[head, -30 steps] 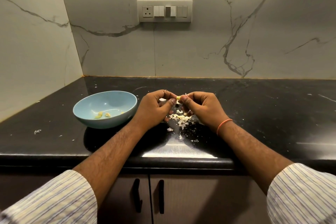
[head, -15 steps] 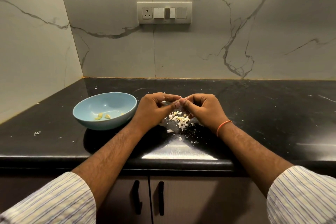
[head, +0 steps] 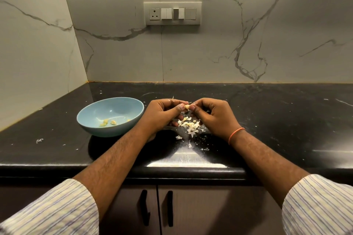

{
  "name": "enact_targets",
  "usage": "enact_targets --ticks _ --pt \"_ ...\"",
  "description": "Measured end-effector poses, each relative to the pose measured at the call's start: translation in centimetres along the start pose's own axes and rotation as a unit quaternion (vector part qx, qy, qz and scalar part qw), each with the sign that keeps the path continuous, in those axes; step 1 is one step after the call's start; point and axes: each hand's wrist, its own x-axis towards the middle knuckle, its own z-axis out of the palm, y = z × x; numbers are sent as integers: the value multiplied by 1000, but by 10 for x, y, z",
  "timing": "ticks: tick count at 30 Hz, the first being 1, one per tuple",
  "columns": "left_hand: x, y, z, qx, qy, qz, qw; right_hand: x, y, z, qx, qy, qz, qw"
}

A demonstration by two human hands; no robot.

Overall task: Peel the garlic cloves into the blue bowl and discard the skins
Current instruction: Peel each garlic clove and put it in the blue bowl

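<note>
A small pale garlic clove (head: 187,106) is pinched between the thumbs and fingertips of my left hand (head: 162,115) and my right hand (head: 212,114), held just above the black counter. Under the hands lies a heap of white garlic skins (head: 190,125). The blue bowl (head: 89,120) stands left of my left hand, close to its wrist, with a few peeled yellowish cloves (head: 108,122) on its bottom. A thin strip of skin sticks up beside my left fingers.
The black counter (head: 277,120) runs to marble walls at the back and left. Skin flecks (head: 39,140) lie scattered on it. A switch panel (head: 172,13) is on the back wall. Cabinet doors with dark handles (head: 168,208) are below the front edge.
Both hands stay together over the skin heap, working the clove; it is now visible between the thumbs, and a strip of skin stands up by my left fingers.
</note>
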Motion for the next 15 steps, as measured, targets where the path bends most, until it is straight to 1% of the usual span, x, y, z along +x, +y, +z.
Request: enact_targets --ticks 5,10,12,15 --pt "0 0 -2 16 3 14 1000 1 -1 0 4 10 6 1000" --pt "1 -2 -3 21 21 24 999 2 3 -1 -16 -9 0 1000" --pt "2 -2 -2 29 22 26 999 2 3 -1 -22 0 4 1000" --pt "2 -2 -2 10 34 25 999 2 4 -1 -18 23 20 999"
